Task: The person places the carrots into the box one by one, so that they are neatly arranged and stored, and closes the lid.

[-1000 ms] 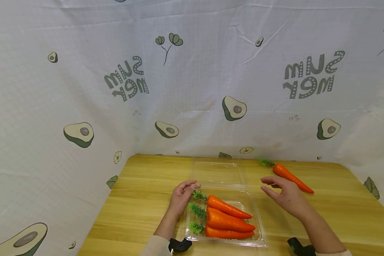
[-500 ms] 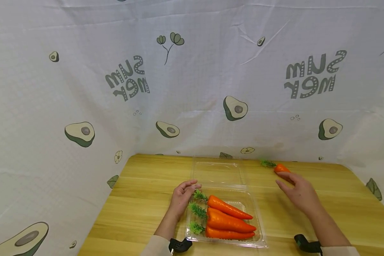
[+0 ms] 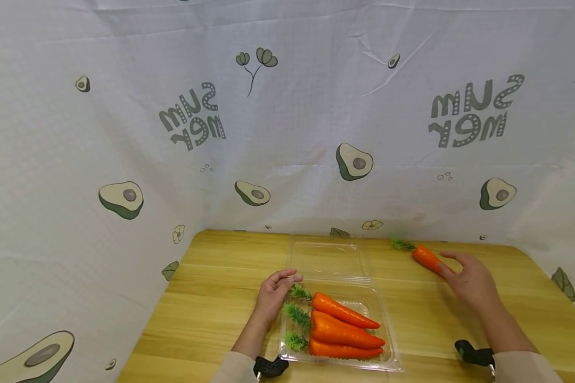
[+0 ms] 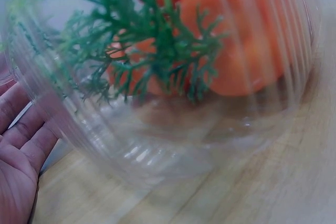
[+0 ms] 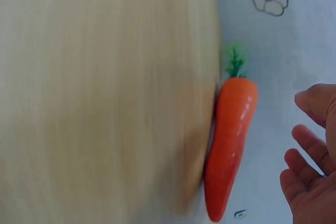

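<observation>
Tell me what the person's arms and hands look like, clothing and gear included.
The left hand and right hand are bare, with no gloves or rings showing. The left sleeve and right sleeve are pale cream and look plain. Beside each cuff sits a small, curved black fitting with a thin silvery piece.

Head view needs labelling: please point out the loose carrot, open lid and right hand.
Loose carrot [image 3: 425, 258]: head view, orange body.
Open lid [image 3: 328, 259]: head view, clear panel.
Right hand [image 3: 472, 280]: head view, its back.

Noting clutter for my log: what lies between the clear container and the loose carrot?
Nothing but bare tabletop: the head view shows that stretch of wood between the clear container and the loose carrot.
</observation>
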Available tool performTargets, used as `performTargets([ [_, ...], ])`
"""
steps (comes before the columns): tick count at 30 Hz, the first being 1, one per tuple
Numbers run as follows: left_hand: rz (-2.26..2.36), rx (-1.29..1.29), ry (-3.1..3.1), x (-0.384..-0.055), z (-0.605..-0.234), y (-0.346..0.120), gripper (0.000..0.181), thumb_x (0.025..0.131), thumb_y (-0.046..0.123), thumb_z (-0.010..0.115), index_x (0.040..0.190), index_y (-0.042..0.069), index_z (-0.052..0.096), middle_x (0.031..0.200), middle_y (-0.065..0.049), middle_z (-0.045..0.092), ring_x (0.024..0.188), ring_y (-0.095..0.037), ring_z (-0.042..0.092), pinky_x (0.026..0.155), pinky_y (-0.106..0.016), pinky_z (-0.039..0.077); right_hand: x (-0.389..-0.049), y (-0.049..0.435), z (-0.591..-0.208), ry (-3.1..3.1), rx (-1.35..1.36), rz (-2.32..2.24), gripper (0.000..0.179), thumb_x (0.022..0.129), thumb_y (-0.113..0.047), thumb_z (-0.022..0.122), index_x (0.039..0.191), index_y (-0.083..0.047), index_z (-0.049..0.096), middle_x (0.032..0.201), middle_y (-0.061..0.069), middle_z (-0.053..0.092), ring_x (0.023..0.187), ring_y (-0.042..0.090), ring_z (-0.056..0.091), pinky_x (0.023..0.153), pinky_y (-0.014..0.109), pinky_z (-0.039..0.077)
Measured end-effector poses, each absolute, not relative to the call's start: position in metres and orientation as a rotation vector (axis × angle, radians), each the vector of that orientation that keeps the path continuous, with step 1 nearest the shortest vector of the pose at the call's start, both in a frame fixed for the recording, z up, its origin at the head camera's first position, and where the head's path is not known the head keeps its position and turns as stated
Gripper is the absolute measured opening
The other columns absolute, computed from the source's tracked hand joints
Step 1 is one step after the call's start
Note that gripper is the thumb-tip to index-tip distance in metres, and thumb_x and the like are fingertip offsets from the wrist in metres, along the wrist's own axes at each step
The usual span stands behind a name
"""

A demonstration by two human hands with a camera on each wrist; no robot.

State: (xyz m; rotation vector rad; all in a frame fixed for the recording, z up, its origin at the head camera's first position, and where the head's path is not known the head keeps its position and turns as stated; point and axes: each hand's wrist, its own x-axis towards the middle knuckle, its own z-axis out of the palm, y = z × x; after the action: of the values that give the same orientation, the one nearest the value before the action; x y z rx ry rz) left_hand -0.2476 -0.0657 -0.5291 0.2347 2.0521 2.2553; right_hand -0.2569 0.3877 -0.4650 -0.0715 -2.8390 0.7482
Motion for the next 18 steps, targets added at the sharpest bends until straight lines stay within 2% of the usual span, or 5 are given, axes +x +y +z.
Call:
performTargets([
  [10, 2.255, 0.26, 2.066, -0.248, -0.531, -0.065, 0.04, 0.106, 0.021, 0.056, 0.138, -0.003, 0.058, 0.128, -0.024, 0.069, 0.098, -0.002, 0.065, 0.072, -0.017, 0.047, -0.265, 0.409, -0.476, -2.955, -0.057, 0.677, 0.056, 0.102, -0.03, 0.061, 0.138, 0.012, 0.049, 0.136, 0.046, 0.045, 0.12, 0.063, 0.043, 0.096, 0.075, 0.039],
  [14, 2.255, 0.248, 2.066, -0.247, -0.53, -0.065, 0.04, 0.105, 0.02, 0.056, 0.138, -0.003, 0.058, 0.128, -0.024, 0.069, 0.095, -0.003, 0.064, 0.069, -0.017, 0.044, -0.265, 0.412, -0.477, -2.986, -0.04, 0.655, 0.057, 0.1, -0.025, 0.063, 0.138, 0.014, 0.047, 0.135, 0.046, 0.047, 0.117, 0.062, 0.046, 0.094, 0.073, 0.042],
  [18, 2.252, 0.23, 2.055, -0.248, -0.531, -0.065, 0.04, 0.105, 0.021, 0.056, 0.138, -0.002, 0.058, 0.128, -0.022, 0.07, 0.101, -0.004, 0.065, 0.071, -0.018, 0.046, -0.266, 0.416, -0.482, -3.007, -0.013, 0.61, 0.055, 0.098, -0.021, 0.064, 0.135, 0.015, 0.049, 0.13, 0.044, 0.052, 0.11, 0.058, 0.053, 0.09, 0.069, 0.047],
])
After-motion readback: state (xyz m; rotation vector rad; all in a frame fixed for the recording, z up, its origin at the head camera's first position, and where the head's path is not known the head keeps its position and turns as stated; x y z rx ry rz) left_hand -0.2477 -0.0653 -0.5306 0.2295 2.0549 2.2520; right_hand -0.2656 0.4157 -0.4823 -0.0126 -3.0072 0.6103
